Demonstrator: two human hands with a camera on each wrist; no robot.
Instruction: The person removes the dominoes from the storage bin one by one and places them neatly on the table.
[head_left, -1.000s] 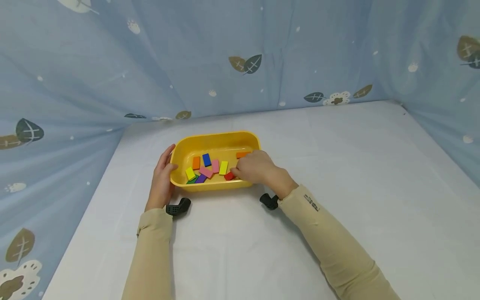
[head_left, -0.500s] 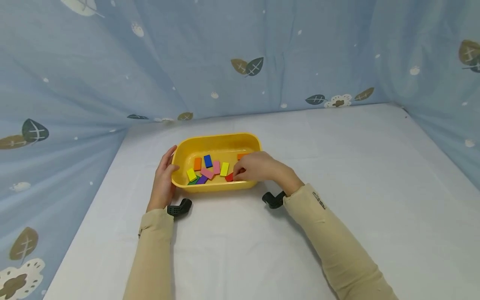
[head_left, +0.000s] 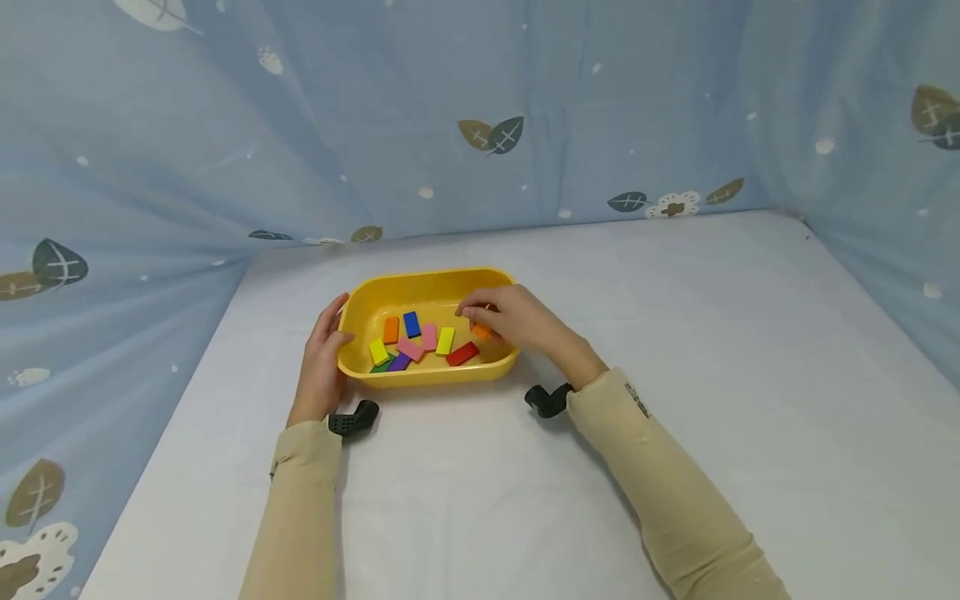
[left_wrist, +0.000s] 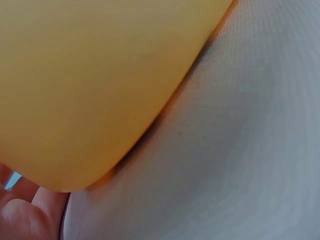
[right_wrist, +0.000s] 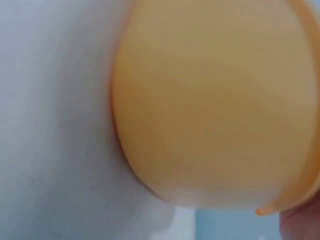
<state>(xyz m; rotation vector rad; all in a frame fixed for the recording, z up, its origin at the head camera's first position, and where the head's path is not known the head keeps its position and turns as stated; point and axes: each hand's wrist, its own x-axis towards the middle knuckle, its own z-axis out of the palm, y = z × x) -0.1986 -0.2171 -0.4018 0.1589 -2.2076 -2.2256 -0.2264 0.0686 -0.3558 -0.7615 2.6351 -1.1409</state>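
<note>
A yellow plastic tub [head_left: 420, 379] with rounded corners lies on the white-covered table. At its left end my left hand [head_left: 318, 371] grips the wall, thumb over the rim and fingers outside. My right hand [head_left: 517, 318] reaches over the right rim with bent fingers, thumb and forefinger close together. Partly hidden under it is an orange block [head_left: 481, 332]; whether the fingers hold it I cannot tell. Close by, a red block [head_left: 462, 354] lies on the tub floor. The tub wall [right_wrist: 215, 100] fills most of the right wrist view and much of the left one.
Several more small flat blocks lie in the tub, among them a yellow block [head_left: 446, 341], a pink block [head_left: 429, 337], a blue block [head_left: 412, 324] and a purple block [head_left: 399, 362]. A blue patterned curtain [head_left: 420, 125] hangs behind the table [head_left: 675, 333].
My right hand has shifted up and slightly left from beside the red block, which now shows whole. The orange block shows lower than before. My left hand keeps its grip on the tub.
</note>
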